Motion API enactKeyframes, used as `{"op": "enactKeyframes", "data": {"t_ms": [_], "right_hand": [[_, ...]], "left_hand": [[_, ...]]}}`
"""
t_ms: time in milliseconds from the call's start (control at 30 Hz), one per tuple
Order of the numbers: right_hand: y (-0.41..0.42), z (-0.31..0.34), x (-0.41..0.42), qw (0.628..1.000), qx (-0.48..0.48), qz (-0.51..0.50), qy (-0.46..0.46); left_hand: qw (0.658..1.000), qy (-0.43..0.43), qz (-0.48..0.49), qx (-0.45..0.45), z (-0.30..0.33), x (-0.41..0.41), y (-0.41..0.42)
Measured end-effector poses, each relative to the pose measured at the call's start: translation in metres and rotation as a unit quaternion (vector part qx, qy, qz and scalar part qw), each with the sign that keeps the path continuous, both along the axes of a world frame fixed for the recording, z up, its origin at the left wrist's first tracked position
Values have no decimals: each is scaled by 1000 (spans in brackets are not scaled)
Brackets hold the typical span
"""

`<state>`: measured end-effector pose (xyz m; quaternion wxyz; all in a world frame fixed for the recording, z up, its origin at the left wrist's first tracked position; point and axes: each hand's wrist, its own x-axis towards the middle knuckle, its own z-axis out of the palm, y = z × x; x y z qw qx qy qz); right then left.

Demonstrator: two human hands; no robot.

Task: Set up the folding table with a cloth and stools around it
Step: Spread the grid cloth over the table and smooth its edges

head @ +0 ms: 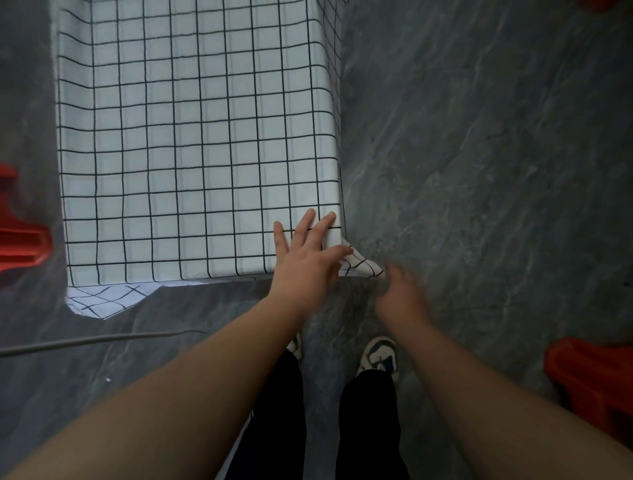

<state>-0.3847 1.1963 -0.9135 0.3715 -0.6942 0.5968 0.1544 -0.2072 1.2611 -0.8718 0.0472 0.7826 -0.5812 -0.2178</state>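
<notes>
A white cloth with a black grid (191,144) covers the folding table, whose top and legs are hidden under it. The cloth hangs over the near and right edges. My left hand (305,257) lies flat with spread fingers on the near right corner of the table. My right hand (399,291) is blurred just below that corner, at the hanging cloth tip (363,265); whether it pinches the tip I cannot tell. A red stool (20,236) stands at the left, another red stool (596,380) at the lower right.
The floor (479,171) is grey marbled stone. A grey cable (85,342) runs across it at the lower left. My feet in white shoes (378,356) stand just in front of the table. A bit of red (606,4) shows at the top right corner.
</notes>
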Motion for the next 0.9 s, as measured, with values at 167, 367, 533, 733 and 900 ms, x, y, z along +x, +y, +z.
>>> {"op": "enactKeyframes", "data": {"t_ms": [167, 367, 533, 733, 900], "right_hand": [[9, 40, 19, 996, -24, -9, -83], [10, 80, 41, 984, -39, 105, -138], [19, 94, 76, 962, -75, 205, -162], [57, 105, 139, 935, -100, 284, -188], [97, 108, 202, 915, -93, 349, -180]], "left_hand": [[999, -16, -8, 36, 6, -1, -1], [997, 3, 72, 2, 13, 8, 11], [987, -10, 163, 2, 19, 35, 51], [974, -24, 225, 28, 21, 89, 123], [958, -18, 285, 35, 24, 138, 175]]}}
